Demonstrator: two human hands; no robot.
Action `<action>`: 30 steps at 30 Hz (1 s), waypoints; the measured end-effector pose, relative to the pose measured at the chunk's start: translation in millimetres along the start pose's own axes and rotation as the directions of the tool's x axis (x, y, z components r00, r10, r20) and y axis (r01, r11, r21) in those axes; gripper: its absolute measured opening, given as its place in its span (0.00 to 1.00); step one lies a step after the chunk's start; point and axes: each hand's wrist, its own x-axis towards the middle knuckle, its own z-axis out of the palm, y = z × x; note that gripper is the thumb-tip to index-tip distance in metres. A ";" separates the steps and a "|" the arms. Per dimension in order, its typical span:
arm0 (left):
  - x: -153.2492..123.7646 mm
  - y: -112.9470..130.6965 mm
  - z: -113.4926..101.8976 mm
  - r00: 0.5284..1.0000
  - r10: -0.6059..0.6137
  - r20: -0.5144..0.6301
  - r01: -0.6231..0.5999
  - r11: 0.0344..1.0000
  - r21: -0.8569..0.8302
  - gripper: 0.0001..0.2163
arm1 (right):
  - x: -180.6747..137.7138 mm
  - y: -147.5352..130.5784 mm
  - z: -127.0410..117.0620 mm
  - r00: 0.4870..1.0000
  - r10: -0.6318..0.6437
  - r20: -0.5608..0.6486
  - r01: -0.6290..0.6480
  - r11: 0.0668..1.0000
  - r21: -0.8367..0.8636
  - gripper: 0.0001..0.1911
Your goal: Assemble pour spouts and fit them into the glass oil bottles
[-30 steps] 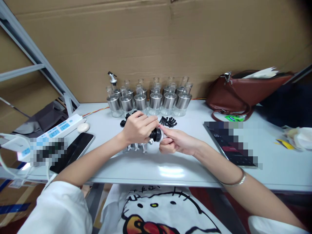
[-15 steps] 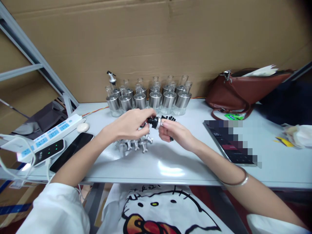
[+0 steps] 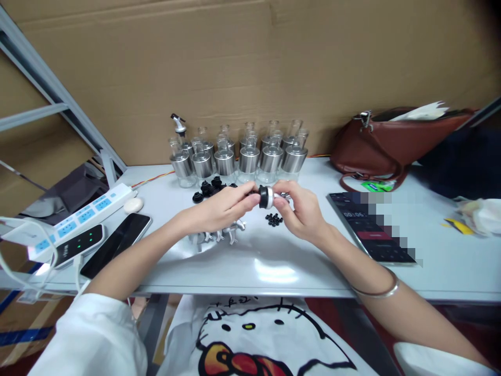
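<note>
Both hands meet above the middle of the grey table (image 3: 274, 271). My left hand (image 3: 225, 209) pinches the black end of a small pourer spout (image 3: 266, 197), a black stopper with a silver metal collar. My right hand (image 3: 303, 211) grips the silver end of the same spout, fingers curled round it. Below my left hand lies a row of silver spouts (image 3: 217, 236). A small heap of black rubber bits (image 3: 274, 219) sits under the right hand, and black stoppers (image 3: 207, 189) lie behind the left. Several glass bottles with steel collars (image 3: 238, 156) stand at the back; one bottle carries a fitted pourer (image 3: 179, 124).
A white power strip (image 3: 92, 206), a power bank (image 3: 76, 244) and a black phone (image 3: 117, 241) lie at the left. A dark tablet (image 3: 371, 230) lies at the right, a brown leather bag (image 3: 391, 141) behind it. Cardboard (image 3: 250, 62) walls the back.
Both hands have shifted right and slightly back with the spout held between them. The black stoppers behind the left hand and the black bits under the right have come into view.
</note>
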 end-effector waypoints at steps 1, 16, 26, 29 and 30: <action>-0.1 -0.1 -1.5 1.000 0.001 -0.009 -0.001 0.999 0.047 0.12 | 0.4 0.5 -0.7 1.000 0.000 0.002 0.000 1.000 -0.028 0.23; -16.8 -7.1 -47.7 0.974 -0.014 -0.224 0.175 0.674 0.717 0.12 | -0.6 6.7 3.2 0.943 0.320 0.089 -0.326 0.839 0.436 0.21; -16.7 -52.9 -46.1 0.863 -0.504 -0.034 0.341 0.531 0.776 0.06 | -1.2 1.2 4.9 0.955 0.245 0.165 -0.279 0.931 0.233 0.21; -9.6 -54.2 -38.2 0.874 -0.486 -0.005 0.310 0.549 0.777 0.06 | -0.6 1.4 5.2 0.953 0.240 0.183 -0.274 0.942 0.193 0.19; -7.5 -54.3 -35.8 0.874 -0.486 0.009 0.300 0.554 0.776 0.06 | -0.5 1.6 5.4 0.952 0.241 0.191 -0.276 0.944 0.181 0.18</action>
